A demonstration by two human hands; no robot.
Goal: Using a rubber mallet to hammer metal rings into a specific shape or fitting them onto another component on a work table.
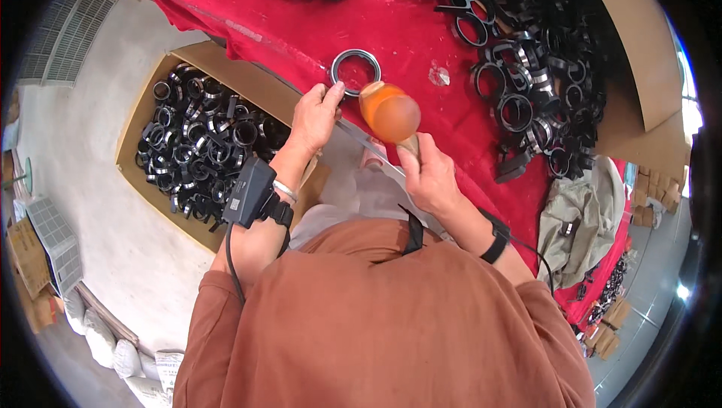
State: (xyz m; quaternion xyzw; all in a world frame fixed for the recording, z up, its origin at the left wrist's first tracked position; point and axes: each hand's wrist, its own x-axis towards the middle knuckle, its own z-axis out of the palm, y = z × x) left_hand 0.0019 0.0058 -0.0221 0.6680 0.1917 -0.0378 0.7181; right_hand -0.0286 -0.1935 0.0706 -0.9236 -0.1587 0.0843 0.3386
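My left hand (313, 118) pinches the lower left side of a metal ring with a dark rim (356, 53) between thumb and fingers. The ring lies at the near edge of the red-covered table (293, 13). In my right hand (435, 176) is a mallet (391, 113) with a rounded amber head, its short handle wrapped by my fingers. The mallet head is just right of the ring and seems to overlap its edge; whether they touch, I cannot tell.
At the left, an open cardboard box (129, 141) holds many black and silver rings. A large pile of black clamp-like rings (515, 111) covers the table's right side, against a cardboard sheet (639, 39). A greyish cloth (575, 216) lies at the right edge.
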